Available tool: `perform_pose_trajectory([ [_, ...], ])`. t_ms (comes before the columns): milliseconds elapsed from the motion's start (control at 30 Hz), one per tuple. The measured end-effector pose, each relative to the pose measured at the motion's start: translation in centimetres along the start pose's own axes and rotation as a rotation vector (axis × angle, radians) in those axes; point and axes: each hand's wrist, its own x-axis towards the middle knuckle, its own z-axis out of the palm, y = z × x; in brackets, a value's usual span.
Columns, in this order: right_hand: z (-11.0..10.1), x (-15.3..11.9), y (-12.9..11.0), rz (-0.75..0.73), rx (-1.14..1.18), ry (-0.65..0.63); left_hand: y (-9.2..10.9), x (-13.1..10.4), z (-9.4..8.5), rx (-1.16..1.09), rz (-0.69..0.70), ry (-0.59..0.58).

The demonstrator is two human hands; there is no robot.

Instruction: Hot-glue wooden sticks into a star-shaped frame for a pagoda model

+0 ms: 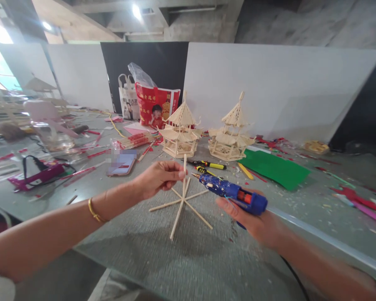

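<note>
The flat, six-spoked star of pale wooden sticks (183,200) looks joined, laid on the grey desk (207,263); over its centre, an upright pale wooden stick (185,161), apparently not yet secured, is being pinched by the left hand (159,177). A blue plastic glue gun (217,185) is gripped in the right hand (258,223), nozzle (194,175) near the stick.

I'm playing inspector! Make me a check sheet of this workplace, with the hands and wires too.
Surface: grey table, scattered with scraps.
Job's things: star of thin pale wooden sticks; thin pale wooden stick, upright at its middle; blue glue gun, tip towards it.
Clutter: green rectangular sheet, flat pale-screened phone.
Hands: left hand pinches the upright stick; right hand grips the gun.
Cables: black cable beside the right forearm.
Surroundings: white wall panel behind.
</note>
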Motion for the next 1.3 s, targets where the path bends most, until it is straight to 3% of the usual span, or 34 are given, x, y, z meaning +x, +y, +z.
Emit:
perform_pose_trajectory([
  [200,0.1,0.4,0.3,0.207,-0.088,-0.298,0.5,-0.7,-3.1,0.22,-0.003,0.145],
  [367,1.0,1.1,0.6,0.219,-0.021,-0.412,-0.5,-1.3,-4.3,0.259,-0.05,0.061],
  [600,1.6,0.7,-0.9,0.347,-0.064,-0.462,-1.0,-0.8,-4.7,0.19,-0.06,0.043],
  [767,2.8,1.2,-2.5,0.224,-0.064,-0.56,-1.4,-0.3,-5.2,0.127,0.042,0.131],
  [867,4.2,1.6,-2.4,0.161,-0.003,-0.582,-1.6,-0.4,-6.0,0.107,0.111,0.21],
  [1000,5.4,1.8,-2.1,0.258,0.022,-0.593,-1.7,-0.9,-7.0,0.106,0.151,0.255],
  [1300,6.6,2.0,-2.0,0.258,0.03,-0.626,-1.8,-1.2,-6.9,0.15,0.159,0.244],
])
